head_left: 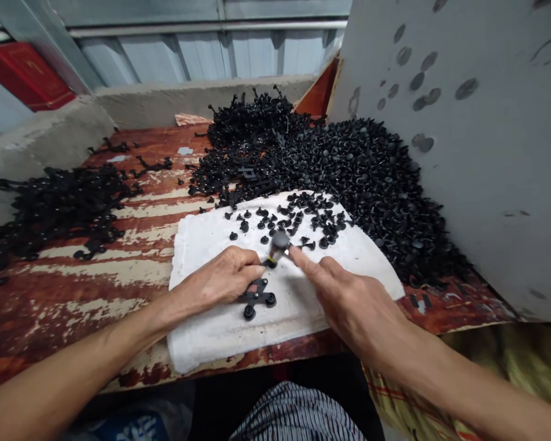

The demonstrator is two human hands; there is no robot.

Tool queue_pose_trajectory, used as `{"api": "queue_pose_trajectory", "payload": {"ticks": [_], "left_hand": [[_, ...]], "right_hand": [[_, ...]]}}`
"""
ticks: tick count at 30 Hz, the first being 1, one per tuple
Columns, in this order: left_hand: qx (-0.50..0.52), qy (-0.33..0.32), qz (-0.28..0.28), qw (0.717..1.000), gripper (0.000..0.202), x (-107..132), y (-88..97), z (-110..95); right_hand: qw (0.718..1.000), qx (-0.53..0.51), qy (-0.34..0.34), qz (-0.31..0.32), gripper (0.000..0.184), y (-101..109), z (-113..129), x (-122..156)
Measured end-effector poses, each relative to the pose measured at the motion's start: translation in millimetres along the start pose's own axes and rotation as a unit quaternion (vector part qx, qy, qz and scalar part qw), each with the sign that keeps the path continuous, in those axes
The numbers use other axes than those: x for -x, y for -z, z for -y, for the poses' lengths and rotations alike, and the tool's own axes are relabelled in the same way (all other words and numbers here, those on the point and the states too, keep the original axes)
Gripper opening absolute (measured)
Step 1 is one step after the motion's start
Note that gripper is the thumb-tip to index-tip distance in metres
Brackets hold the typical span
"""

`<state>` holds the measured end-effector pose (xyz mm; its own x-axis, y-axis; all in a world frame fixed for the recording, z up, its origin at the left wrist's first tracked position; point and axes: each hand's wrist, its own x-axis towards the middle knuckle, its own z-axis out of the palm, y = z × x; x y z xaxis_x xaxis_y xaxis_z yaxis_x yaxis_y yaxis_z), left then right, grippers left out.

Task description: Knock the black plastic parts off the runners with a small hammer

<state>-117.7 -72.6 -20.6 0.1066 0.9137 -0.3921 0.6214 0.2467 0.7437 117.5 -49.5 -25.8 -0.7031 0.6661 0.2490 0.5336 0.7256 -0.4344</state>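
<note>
My left hand (232, 272) is closed on a black bracket (257, 295) with round knobs at its ends, holding it down on a white cloth (202, 331). My right hand (344, 294) grips what looks like a hammer (280, 240), its dark round head smeared by motion and its handle mostly hidden by the fingers. That head hovers right above the bracket's far end, where a small yellow spot shows. Beyond both hands, several loose black mushroom-shaped pegs (264, 239) lie scattered on the cloth.
A big heap of black pegs (371, 171) leans against a grey panel (496, 165) on the right. Black brackets are piled at the back (243, 135) and on the left (64, 208). Underneath is a worn red-brown tabletop (142, 275). A red box (27, 73) sits at far left.
</note>
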Motion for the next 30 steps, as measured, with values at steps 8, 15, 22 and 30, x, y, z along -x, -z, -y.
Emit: {"api": "queue_pose_trajectory", "payload": {"ticks": [8,15,22,30], "left_hand": [[0.018,-0.093,0.093,0.991,0.028,13,-9.5,-20],[-0.014,-0.068,-0.111,0.991,0.036,39,-4.1,-15],[-0.012,-0.078,-0.047,0.996,0.040,41,-14.1,-26],[0.172,0.021,0.051,0.984,0.026,14,-18.2,-38]], "right_hand": [[0.955,-0.282,-0.089,0.007,0.016,3,8,-21],[0.871,-0.438,-0.223,-0.021,0.020,-3,9,-4],[0.848,-0.468,-0.247,-0.034,0.022,-9,18,2],[0.863,-0.435,-0.258,-0.014,0.029,-4,6,17]]}}
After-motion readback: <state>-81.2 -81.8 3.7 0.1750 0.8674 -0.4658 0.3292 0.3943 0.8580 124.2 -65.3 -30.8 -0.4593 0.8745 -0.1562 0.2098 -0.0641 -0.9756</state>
